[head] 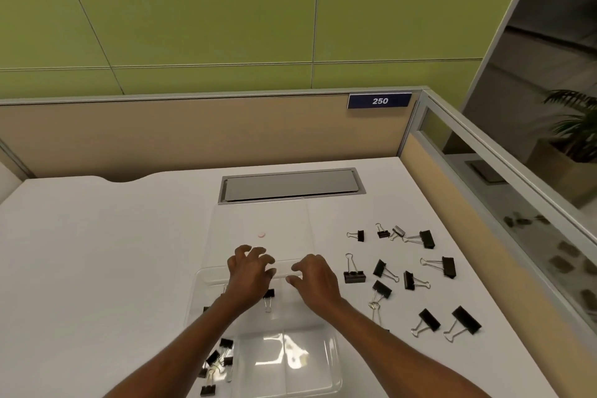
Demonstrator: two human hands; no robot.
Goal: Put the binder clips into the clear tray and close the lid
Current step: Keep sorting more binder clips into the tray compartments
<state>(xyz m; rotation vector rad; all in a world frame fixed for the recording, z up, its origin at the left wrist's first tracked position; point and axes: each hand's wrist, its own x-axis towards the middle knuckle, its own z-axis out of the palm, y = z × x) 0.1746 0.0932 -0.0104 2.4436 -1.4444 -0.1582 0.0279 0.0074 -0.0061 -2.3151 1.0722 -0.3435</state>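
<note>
The clear tray (290, 365) lies on the white desk in front of me, its clear lid (284, 223) open and flat on the desk beyond it. My left hand (248, 271) and my right hand (315, 278) hover side by side over the tray's far edge. Their fingers are bent and apart, with the tips at the clear ridge where tray and lid meet. One black binder clip (268, 297) lies in the tray just below my left hand. Several more binder clips (216, 362) sit in its near left compartment. Several loose binder clips (410, 278) are scattered on the desk to the right.
A grey cable hatch (290, 186) is set into the desk behind the lid. A small pink disc (261, 234) shows at the lid. Beige partition walls (193, 136) close the desk at the back and right, with a blue "250" sign (379, 101).
</note>
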